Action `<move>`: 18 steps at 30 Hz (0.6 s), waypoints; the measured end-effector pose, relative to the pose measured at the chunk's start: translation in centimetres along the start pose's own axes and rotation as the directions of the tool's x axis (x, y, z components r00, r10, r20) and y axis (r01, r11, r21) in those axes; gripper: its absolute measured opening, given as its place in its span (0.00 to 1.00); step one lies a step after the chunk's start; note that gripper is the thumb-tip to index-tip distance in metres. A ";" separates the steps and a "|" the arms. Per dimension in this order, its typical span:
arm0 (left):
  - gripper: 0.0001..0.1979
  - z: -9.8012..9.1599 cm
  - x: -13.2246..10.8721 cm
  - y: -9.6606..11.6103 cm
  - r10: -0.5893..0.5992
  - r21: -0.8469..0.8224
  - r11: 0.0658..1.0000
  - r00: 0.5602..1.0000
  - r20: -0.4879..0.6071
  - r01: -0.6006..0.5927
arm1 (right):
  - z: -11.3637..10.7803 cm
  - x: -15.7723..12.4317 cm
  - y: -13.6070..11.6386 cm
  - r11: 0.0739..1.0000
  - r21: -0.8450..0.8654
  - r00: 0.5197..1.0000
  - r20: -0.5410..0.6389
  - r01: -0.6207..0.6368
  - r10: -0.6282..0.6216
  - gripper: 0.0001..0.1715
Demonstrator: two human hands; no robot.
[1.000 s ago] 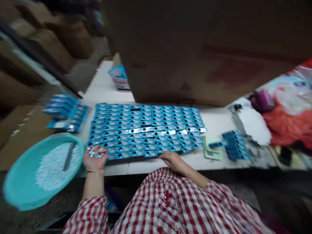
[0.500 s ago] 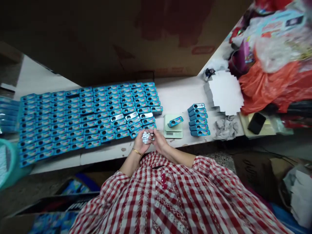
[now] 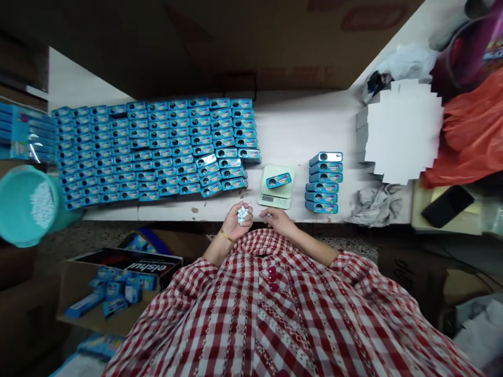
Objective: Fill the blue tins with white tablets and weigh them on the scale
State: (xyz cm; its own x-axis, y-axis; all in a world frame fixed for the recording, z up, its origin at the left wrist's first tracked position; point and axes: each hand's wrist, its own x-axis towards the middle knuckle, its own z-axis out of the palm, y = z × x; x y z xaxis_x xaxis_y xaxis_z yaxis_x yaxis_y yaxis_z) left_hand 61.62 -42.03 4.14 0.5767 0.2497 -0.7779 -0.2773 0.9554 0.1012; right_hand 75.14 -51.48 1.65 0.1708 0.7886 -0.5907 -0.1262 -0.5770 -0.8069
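Observation:
My left hand [image 3: 234, 226] is cupped palm up around a small heap of white pellets [image 3: 242, 214], a gold bangle at its wrist. Just to the right, my right hand [image 3: 280, 221] is curled with its fingers together, apart from the left one. A pale bit like one of the pellets shows at its fingertips; the rest of what it holds is hidden. Beyond the right hand stands a pale green kitchen scale [image 3: 265, 189] at the table's front. On the scale's platform lies one blue tin [image 3: 279, 180], set at a slant with a dark opening showing.
Rows of blue tins [image 3: 157, 152] cover the table's left. A short column of tins [image 3: 324, 182], white card stack [image 3: 404, 131], crumpled paper [image 3: 379, 205] and black phone [image 3: 448, 206] are to the right. A teal basin [image 3: 15, 209] holds white pellets; a carton [image 3: 168, 264] sits below.
My right hand has parted from the left and moved right, towards the front of the scale. The left hand still cups the pellets. The view has shifted, showing more of the basin and carton.

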 end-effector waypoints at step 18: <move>0.12 -2.0 -0.9 1.0 -0.010 -0.126 0.992 0.999 0.040 0.015 | -5.1 2.9 -6.7 0.290 -0.908 0.859 0.128 0.303 -0.495 0.19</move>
State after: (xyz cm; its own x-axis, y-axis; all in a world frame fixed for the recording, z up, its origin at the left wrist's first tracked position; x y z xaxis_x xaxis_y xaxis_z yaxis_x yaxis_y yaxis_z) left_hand 59.28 -41.62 3.70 0.6098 0.2467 -0.7531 -0.3631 0.9317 0.0112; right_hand 81.45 -46.38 5.34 0.0839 0.9906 -0.1076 0.9025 -0.1213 -0.4133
